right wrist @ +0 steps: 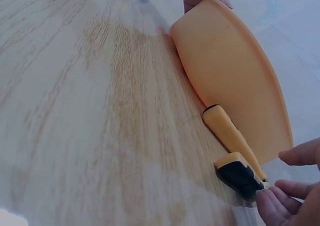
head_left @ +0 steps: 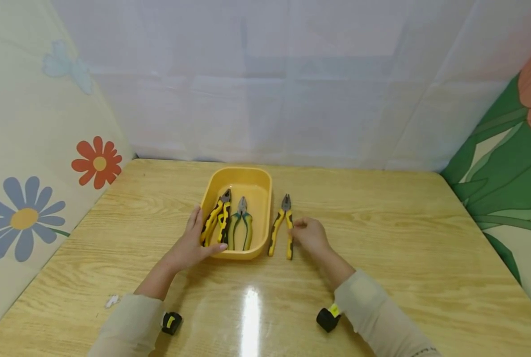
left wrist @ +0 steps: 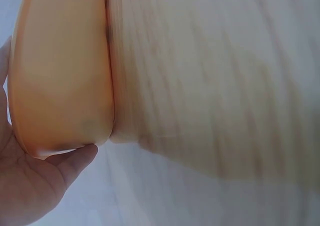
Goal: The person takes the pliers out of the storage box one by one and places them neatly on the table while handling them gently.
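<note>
A yellow plastic bin (head_left: pixel 260 243) sits on the table. Inside it, on the left, lie yellow-and-black pliers (head_left: pixel 224 218), and green-handled pliers (head_left: pixel 248 225) are beside them. My left hand (head_left: pixel 194 248) holds the bin's near-left corner, thumb across the front rim and fingers along the outer left wall; the left wrist view also shows this hold. Just right of the bin, another pair of yellow-and-black pliers (head_left: pixel 275 229) lies on the tabletop, jaws pointing away and handles spread. My right hand (head_left: pixel 312 235) pinches their right handle with its fingertips, also visible in the right wrist view.
The wood-grain table (head_left: pixel 381 208) meets a white sheet (head_left: pixel 283 99) at the back. Side panels with painted flowers stand left and right. A small white scrap (head_left: pixel 112 301) lies at front left. Black wrist cameras (head_left: pixel 328 319) are strapped at both cuffs.
</note>
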A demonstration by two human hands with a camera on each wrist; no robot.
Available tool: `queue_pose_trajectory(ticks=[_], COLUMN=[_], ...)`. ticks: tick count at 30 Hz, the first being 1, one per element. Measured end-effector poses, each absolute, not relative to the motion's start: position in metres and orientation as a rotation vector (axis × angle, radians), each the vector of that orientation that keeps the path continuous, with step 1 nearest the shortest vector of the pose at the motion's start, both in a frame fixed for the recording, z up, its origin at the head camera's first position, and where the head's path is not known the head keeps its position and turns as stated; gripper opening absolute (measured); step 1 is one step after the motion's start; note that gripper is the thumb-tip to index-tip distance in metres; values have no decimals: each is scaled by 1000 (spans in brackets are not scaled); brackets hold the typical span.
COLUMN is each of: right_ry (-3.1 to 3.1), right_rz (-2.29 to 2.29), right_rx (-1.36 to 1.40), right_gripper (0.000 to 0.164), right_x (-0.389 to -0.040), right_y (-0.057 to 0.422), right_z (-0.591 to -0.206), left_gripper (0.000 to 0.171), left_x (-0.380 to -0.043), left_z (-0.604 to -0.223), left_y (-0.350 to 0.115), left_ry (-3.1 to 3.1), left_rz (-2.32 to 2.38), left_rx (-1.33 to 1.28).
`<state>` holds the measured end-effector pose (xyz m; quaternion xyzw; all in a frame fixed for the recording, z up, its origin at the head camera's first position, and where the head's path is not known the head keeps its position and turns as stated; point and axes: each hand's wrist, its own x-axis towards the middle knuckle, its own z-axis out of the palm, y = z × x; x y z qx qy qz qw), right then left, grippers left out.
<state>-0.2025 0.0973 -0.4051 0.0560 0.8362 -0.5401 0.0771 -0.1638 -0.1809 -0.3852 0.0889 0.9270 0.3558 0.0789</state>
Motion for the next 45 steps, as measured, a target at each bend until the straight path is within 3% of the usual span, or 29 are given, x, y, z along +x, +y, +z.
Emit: queue_pose_trajectory(ticks=[13,45], right_ry=[2468,2084], right_rz=[-1701,-2003], right_rx=[22,-4], right_gripper=[29,30], right_x=[-195,-186], right_y=[87,70], right_z=[-391,-367], left_gripper=[111,110], left_x=[-164,-166], left_z=[-384,-387], left_y=[-180,-182], left_ry=[2772,2757], left_rz=[1054,1055], left_rx=[250,256])
